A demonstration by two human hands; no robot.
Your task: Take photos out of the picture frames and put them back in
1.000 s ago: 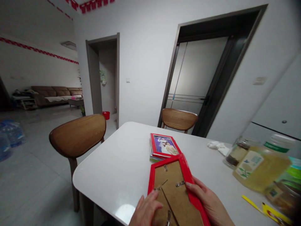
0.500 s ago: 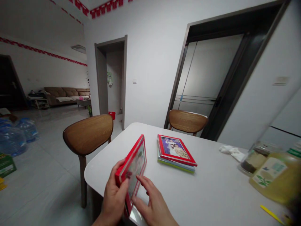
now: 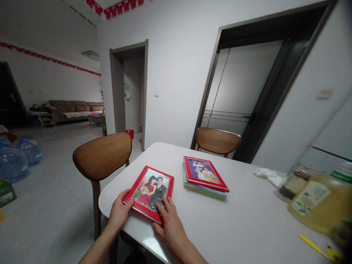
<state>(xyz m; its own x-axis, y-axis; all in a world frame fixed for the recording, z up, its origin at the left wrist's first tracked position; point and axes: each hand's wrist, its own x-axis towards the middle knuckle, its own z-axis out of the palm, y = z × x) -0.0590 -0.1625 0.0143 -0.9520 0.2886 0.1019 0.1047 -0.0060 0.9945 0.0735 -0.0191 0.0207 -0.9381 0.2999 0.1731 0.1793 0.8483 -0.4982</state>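
Note:
A red picture frame with a photo of two people, one in a red dress and one in a dark suit, is low over the near left corner of the white table, face up. I cannot tell whether its underside touches the tabletop. My left hand grips its left edge, thumb on the front and fingers partly hidden. At the near right corner is my right hand, fingers over the glass and thumb at the lower edge. To the right, another red picture frame lies on a stack with a green-edged one.
Wooden chairs stand at the table's left and far sides. On the right are a crumpled white tissue, a glass jar, a large yellow bottle and a thin yellow tool. Water bottles stand on the floor.
The picture frame in my hands has gone from nearly upright and edge-on to lying back, face up and lower. My left hand has moved left with it; the stack stays put.

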